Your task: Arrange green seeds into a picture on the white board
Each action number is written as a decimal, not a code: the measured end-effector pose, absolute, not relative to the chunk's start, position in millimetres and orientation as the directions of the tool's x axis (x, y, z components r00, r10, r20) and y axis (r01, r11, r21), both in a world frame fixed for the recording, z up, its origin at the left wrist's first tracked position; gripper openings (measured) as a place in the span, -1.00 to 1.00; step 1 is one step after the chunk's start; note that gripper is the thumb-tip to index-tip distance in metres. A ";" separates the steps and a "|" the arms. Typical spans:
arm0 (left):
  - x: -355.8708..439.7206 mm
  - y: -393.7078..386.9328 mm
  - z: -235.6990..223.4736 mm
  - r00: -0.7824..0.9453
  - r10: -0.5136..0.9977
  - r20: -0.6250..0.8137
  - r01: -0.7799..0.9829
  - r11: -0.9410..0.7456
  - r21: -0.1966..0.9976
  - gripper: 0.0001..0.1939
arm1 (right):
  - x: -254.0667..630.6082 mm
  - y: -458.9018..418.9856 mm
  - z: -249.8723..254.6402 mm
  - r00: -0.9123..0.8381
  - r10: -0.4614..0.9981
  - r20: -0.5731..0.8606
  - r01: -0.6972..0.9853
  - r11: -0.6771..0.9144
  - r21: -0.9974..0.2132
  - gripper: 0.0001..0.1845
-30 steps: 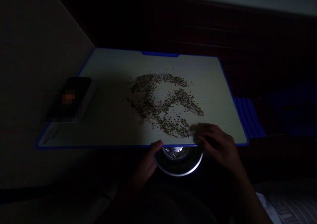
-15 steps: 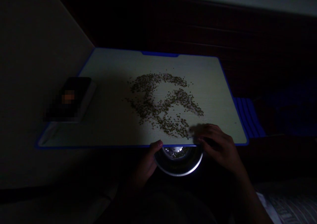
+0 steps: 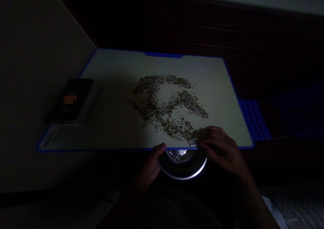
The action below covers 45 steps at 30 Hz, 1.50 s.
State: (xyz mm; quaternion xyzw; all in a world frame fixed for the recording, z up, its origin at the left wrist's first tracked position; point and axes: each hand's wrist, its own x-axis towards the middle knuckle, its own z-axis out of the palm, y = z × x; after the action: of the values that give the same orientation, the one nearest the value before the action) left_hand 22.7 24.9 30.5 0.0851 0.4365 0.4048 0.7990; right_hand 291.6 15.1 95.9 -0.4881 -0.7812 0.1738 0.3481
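Small dark greenish-brown grains (image 3: pixel 149 110), like mung beans, lie spread in curved bands on a pale, blue-edged tabletop (image 3: pixel 113 127). My left hand (image 3: pixel 154 161) grips the rim of a metal bowl (image 3: pixel 182 178), its thumb at the table's front edge. The bowl sits just under that edge, with some grains inside it; part of it is hidden by the table. At the front edge, right of the nearest grains, my right hand (image 3: pixel 221 146) is curled with thumb and fingers close together. A thin pale sliver shows at its fingertips, too dark to name.
A thick dark box or book (image 3: pixel 78 100), partly blurred out, lies at the table's left side. Beyond the right edge is a blue ridged seat (image 3: pixel 254 119). A wall (image 3: pixel 37 53) stands at the left, and striped cloth (image 3: pixel 303 205) lies at lower right.
My right hand has shifted slightly left and toward the front edge. A few grains beside its fingertips have moved nearer that edge. My left hand and the bowl stay in place.
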 end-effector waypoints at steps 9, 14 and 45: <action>18.4 20.7 23.7 0.253 0.686 -0.682 -0.563 0.678 0.473 -0.52 | 290.8 14.3 93.4 -0.279 0.891 0.359 0.650 0.450 -0.612 -0.80; 15.0 18.1 18.8 0.247 0.639 -0.729 -0.535 0.717 0.447 -0.57 | 287.8 16.0 96.2 -0.318 0.876 0.363 0.638 0.481 -0.601 -0.80; 17.8 20.9 18.3 0.288 0.697 -0.656 -0.564 0.677 0.472 -0.57 | 288.5 15.4 94.3 -0.173 0.899 0.403 0.614 0.418 -0.669 -0.86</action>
State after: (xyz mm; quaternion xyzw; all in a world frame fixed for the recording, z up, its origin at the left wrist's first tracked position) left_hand 17.8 20.9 18.3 0.0747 0.4474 0.3946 0.7991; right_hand 288.5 15.4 94.3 -0.5083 -0.7442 0.1806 0.3939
